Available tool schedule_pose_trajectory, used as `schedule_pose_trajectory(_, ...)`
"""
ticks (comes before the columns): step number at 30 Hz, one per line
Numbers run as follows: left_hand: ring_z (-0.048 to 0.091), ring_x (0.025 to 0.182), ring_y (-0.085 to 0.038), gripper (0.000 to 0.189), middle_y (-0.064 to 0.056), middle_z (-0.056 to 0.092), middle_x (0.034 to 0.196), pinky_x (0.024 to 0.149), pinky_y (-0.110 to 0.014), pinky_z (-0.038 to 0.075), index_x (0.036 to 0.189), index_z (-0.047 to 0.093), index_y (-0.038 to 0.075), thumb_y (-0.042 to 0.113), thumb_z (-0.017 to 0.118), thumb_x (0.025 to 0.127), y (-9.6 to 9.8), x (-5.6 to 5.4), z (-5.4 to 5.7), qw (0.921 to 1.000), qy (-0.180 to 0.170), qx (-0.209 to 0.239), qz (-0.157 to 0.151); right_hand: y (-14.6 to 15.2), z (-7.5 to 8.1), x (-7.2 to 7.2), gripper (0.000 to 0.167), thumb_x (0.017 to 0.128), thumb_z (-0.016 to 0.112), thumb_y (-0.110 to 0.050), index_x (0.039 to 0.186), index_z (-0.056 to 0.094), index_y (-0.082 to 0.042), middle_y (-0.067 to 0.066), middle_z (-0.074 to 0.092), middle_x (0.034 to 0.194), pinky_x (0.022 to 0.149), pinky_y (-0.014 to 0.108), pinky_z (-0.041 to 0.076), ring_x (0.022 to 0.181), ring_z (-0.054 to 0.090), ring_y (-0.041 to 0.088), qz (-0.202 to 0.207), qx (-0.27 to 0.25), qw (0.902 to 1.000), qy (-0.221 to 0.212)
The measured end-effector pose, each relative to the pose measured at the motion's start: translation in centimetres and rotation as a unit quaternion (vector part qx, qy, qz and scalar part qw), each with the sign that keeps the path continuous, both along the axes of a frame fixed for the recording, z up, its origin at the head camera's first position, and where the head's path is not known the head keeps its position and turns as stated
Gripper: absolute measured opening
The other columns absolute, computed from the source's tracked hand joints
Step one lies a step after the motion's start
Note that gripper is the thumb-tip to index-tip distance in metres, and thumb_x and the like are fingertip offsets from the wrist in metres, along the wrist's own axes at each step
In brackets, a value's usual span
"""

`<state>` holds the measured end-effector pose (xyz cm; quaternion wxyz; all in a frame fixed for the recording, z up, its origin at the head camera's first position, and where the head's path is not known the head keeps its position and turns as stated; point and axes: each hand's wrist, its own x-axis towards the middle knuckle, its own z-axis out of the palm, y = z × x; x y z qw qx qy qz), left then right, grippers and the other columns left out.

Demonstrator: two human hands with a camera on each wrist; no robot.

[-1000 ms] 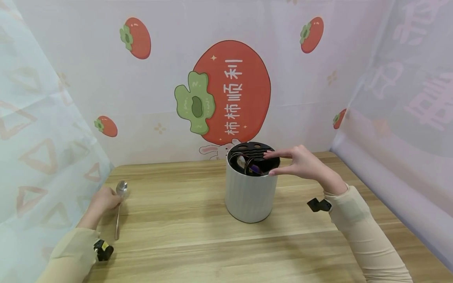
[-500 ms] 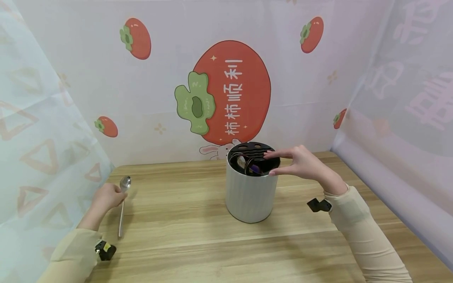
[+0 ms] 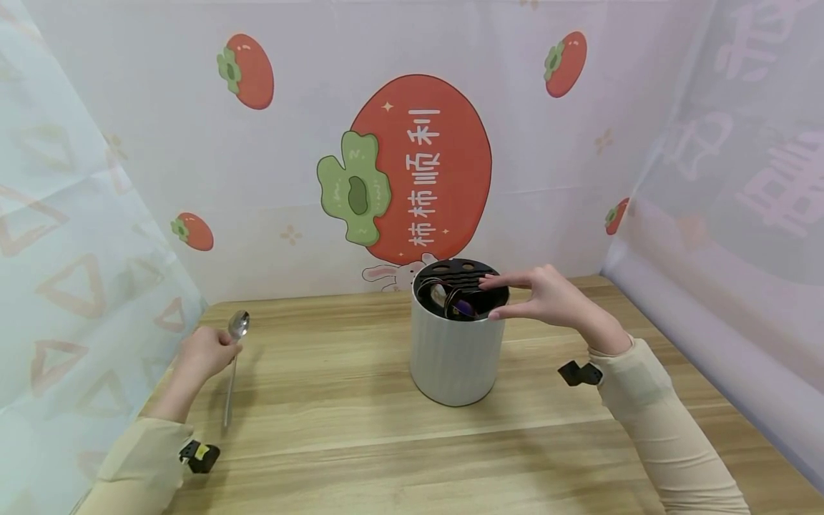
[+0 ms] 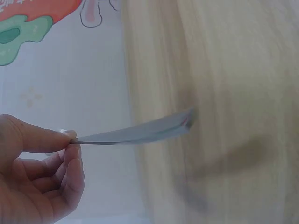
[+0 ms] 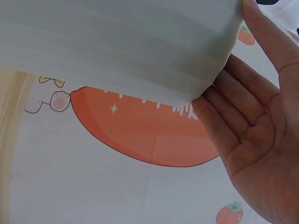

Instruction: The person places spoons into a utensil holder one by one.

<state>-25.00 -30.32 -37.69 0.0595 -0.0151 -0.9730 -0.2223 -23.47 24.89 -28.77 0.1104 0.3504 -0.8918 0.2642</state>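
My left hand [image 3: 207, 350] pinches a metal spoon [image 3: 229, 397] between thumb and fingers, just below its bowl. The spoon's handle hangs down toward me, over the left side of the table. In the left wrist view the thumb and index finger hold the thin neck of the spoon [image 4: 140, 133], and its handle stretches away to the right. A white ribbed cylindrical holder [image 3: 454, 365] with a black slotted top insert [image 3: 460, 267] stands right of centre. At its right rim rests my right hand [image 3: 547, 297], thumb at the front, fingers extended over the top and against the side.
Inside the holder's front opening sit dark thin loops and a purple item [image 3: 465, 308], too small to identify. The wooden table [image 3: 335, 458] ends at a patterned back sheet [image 3: 290, 179]. More sheets hang at the left and right sides.
My left hand has lifted the spoon off the table and moved it slightly right and away from me. The right hand and the holder have stayed in place.
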Motion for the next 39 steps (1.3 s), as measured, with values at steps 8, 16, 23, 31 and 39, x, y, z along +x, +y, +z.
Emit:
schedule_pose_trajectory(8, 0.041, 0.052, -0.015, 0.03, 0.003, 0.048, 0.055, 0.05, -0.029, 0.031, 0.059, 0.053, 0.011, 0.018, 0.061, 0.087, 1.6, 0.2, 0.9, 0.9993, 0.034, -0.008, -0.011, -0.1, 0.1, 0.0, 0.048, 0.075, 0.077, -0.04, 0.118, 0.068, -0.022, -0.002, 0.068, 0.118, 0.092, 0.045, 0.049, 0.114, 0.062, 0.018, -0.001, 0.004, 1.0, 0.002)
schedule_pose_trajectory(16, 0.047, 0.056, -0.017, 0.021, -0.003, 0.057, 0.063, 0.051, -0.029, 0.036, 0.067, 0.061, 0.006, 0.015, 0.062, 0.086, 3.1, 0.5, 1.5, 0.9981, 0.057, 0.003, -0.022, -0.1, 0.1, 0.1, 0.047, 0.076, 0.077, -0.04, 0.119, 0.068, -0.023, -0.001, 0.067, 0.119, 0.091, 0.044, 0.05, 0.113, 0.062, 0.018, -0.004, 0.008, 0.9999, 0.005)
schedule_pose_trajectory(23, 0.052, 0.06, -0.019, 0.018, -0.006, 0.063, 0.068, 0.052, -0.029, 0.039, 0.073, 0.065, 0.004, 0.016, 0.062, 0.087, 4.1, 0.6, 1.9, 0.9975, 0.068, 0.012, -0.018, -0.1, 0.2, 0.2, 0.047, 0.076, 0.077, -0.04, 0.119, 0.067, -0.024, -0.001, 0.067, 0.12, 0.091, 0.044, 0.05, 0.113, 0.062, 0.018, -0.005, 0.01, 0.9999, 0.004)
schedule_pose_trajectory(31, 0.055, 0.059, -0.017, 0.017, -0.007, 0.065, 0.067, 0.052, -0.029, 0.04, 0.075, 0.067, 0.002, 0.016, 0.064, 0.085, 5.6, 0.9, 2.5, 0.9953, 0.091, 0.031, -0.013, -0.1, 0.1, 0.1, 0.047, 0.076, 0.076, -0.04, 0.119, 0.067, -0.024, 0.0, 0.066, 0.121, 0.093, 0.046, 0.049, 0.114, 0.062, 0.019, -0.006, 0.009, 0.9999, 0.002)
schedule_pose_trajectory(39, 0.054, 0.056, -0.015, 0.017, -0.005, 0.065, 0.065, 0.051, -0.029, 0.04, 0.075, 0.067, 0.002, 0.015, 0.065, 0.085, 6.9, 1.0, 3.0, 0.9929, 0.109, 0.043, -0.019, -0.1, -0.1, 0.0, 0.046, 0.076, 0.077, -0.039, 0.119, 0.067, -0.024, 0.0, 0.066, 0.121, 0.094, 0.046, 0.048, 0.114, 0.061, 0.018, -0.004, 0.003, 1.0, 0.002)
